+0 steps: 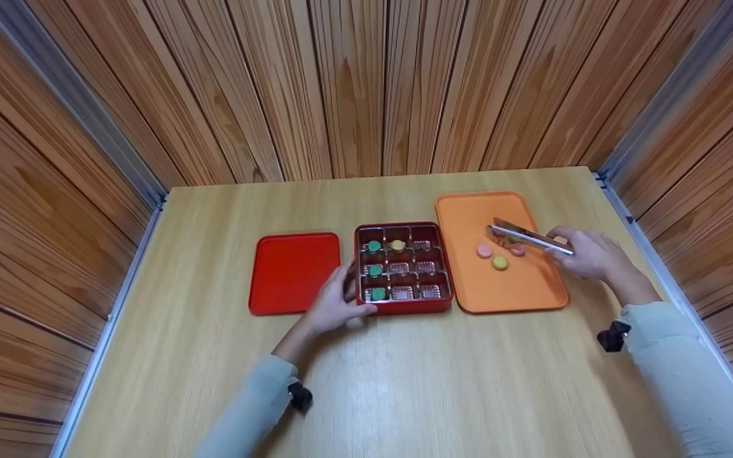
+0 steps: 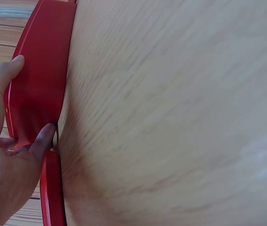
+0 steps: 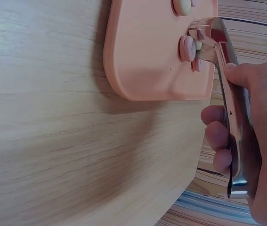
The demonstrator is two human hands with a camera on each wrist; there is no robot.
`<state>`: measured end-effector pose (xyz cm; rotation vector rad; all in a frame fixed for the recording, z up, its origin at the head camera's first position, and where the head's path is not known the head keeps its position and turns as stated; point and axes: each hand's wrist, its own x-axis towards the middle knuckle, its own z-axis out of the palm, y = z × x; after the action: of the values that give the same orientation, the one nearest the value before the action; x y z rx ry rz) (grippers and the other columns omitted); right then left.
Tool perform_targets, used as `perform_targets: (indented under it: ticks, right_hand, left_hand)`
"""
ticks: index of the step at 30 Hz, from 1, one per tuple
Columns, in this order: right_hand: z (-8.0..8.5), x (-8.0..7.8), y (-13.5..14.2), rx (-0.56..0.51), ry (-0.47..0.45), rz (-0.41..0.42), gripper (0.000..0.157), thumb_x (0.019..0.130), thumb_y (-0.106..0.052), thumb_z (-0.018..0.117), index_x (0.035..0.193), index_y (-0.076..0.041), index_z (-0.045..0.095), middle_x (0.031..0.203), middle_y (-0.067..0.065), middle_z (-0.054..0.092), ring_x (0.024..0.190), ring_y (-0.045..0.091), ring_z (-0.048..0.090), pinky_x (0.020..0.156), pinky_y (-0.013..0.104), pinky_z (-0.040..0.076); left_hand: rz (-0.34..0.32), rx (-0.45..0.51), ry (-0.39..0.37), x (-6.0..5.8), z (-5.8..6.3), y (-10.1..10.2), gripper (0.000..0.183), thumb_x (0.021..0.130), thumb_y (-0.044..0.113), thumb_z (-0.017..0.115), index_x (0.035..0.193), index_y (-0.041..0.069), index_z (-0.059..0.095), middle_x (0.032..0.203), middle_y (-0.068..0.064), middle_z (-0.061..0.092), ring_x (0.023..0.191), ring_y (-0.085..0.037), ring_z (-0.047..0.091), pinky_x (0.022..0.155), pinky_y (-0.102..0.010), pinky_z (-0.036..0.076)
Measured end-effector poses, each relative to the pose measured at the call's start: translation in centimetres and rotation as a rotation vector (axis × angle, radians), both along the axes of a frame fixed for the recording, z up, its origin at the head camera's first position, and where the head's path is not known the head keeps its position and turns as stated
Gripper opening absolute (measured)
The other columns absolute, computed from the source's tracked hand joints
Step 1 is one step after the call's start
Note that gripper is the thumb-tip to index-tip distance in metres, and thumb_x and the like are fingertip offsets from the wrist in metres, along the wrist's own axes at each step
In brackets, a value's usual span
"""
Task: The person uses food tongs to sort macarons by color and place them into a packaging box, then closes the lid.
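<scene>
At the near left corner of a red divided box point(image 1: 411, 306), my left hand point(image 1: 333, 305) holds on, thumb along the front wall and fingers at the left side. Three green macarons point(image 1: 375, 270) fill the box's left column, and a yellow macaron point(image 1: 397, 245) sits in the back middle compartment. My right hand point(image 1: 589, 253) grips metal tongs point(image 1: 535, 240), their tips low over an orange tray point(image 1: 513, 294). Pink macarons point(image 3: 187, 48) and a yellow-green macaron point(image 1: 499, 263) lie on that tray near the tips. Whether the tips pinch one I cannot tell; the tongs partly hide that spot.
Left of the box lies a flat red lid or tray point(image 1: 293, 273), close to my left hand. The orange tray stands close against the box's right side. Wood-panelled walls point(image 1: 354, 89) enclose the wooden table point(image 1: 404, 381) at the back and both sides.
</scene>
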<state>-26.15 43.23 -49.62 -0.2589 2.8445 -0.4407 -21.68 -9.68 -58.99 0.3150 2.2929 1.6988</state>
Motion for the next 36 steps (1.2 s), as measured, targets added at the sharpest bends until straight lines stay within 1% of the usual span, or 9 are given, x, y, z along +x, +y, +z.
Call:
perform_targets:
  ticks: [6, 11, 17, 23, 27, 32, 36]
  right_hand:
    - [-0.1, 0.0, -0.2, -0.009, -0.009, 0.011, 0.04, 0.114, -0.035, 0.063, 0.146, -0.01, 0.065, 0.077, 0.004, 0.061, 0.058, 0.022, 0.055, 0.051, 0.031, 0.044]
    - [-0.3, 0.1, -0.1, -0.029, -0.012, 0.016, 0.038, 0.114, -0.032, 0.063, 0.145, -0.01, 0.065, 0.076, 0.004, 0.061, 0.054, 0.02, 0.057, 0.047, 0.031, 0.044]
    - [-0.5, 0.2, -0.1, -0.042, -0.012, 0.016, 0.038, 0.114, -0.03, 0.063, 0.145, -0.009, 0.065, 0.079, 0.005, 0.062, 0.054, 0.02, 0.058, 0.047, 0.031, 0.045]
    - [-0.4, 0.2, -0.1, -0.024, -0.022, 0.008, 0.04, 0.114, -0.032, 0.063, 0.147, -0.009, 0.064, 0.081, 0.006, 0.062, 0.057, 0.022, 0.058, 0.05, 0.032, 0.046]
    - [0.0, 0.1, -0.1, -0.034, -0.034, 0.002, 0.041, 0.115, -0.033, 0.063, 0.149, -0.011, 0.063, 0.079, 0.005, 0.062, 0.057, 0.022, 0.058, 0.049, 0.031, 0.046]
    - [0.5, 0.0, -0.2, -0.054, -0.023, 0.002, 0.041, 0.115, -0.036, 0.063, 0.149, -0.012, 0.063, 0.079, 0.005, 0.061, 0.056, 0.022, 0.057, 0.048, 0.03, 0.046]
    - [0.7, 0.0, -0.5, -0.056, -0.016, 0.009, 0.039, 0.115, -0.033, 0.063, 0.148, -0.012, 0.064, 0.079, 0.005, 0.061, 0.055, 0.022, 0.057, 0.048, 0.031, 0.046]
  left_hand:
    - [-0.005, -0.012, 0.025, 0.0, -0.1, 0.0, 0.119, 0.09, 0.02, 0.098, 0.18, 0.008, 0.021, 0.178, -0.023, 0.039, 0.164, -0.043, 0.045, 0.13, -0.047, 0.051]
    - [-0.008, -0.008, -0.003, 0.1, 0.0, 0.0, 0.118, 0.091, 0.02, 0.097, 0.181, 0.011, 0.02, 0.179, -0.02, 0.037, 0.167, -0.04, 0.042, 0.133, -0.051, 0.048]
    - [-0.006, -0.009, -0.003, 0.1, 0.1, 0.0, 0.119, 0.09, 0.018, 0.097, 0.181, 0.01, 0.02, 0.179, -0.021, 0.035, 0.168, -0.04, 0.041, 0.134, -0.051, 0.046]
    - [0.001, -0.046, -0.012, 0.1, 0.2, 0.0, 0.118, 0.09, 0.021, 0.097, 0.181, 0.015, 0.022, 0.18, -0.017, 0.035, 0.169, -0.038, 0.04, 0.135, -0.05, 0.045]
    - [0.005, -0.05, -0.009, 0.2, 0.2, 0.1, 0.118, 0.091, 0.023, 0.097, 0.181, 0.014, 0.023, 0.179, -0.017, 0.037, 0.168, -0.038, 0.042, 0.135, -0.051, 0.046]
    - [0.002, -0.032, -0.005, 0.2, 0.2, 0.0, 0.118, 0.09, 0.02, 0.097, 0.18, 0.011, 0.023, 0.179, -0.019, 0.038, 0.167, -0.038, 0.043, 0.134, -0.051, 0.047]
    - [0.003, -0.03, -0.001, 0.1, 0.2, 0.0, 0.118, 0.09, 0.02, 0.097, 0.181, 0.011, 0.022, 0.18, -0.02, 0.038, 0.168, -0.039, 0.042, 0.134, -0.051, 0.046]
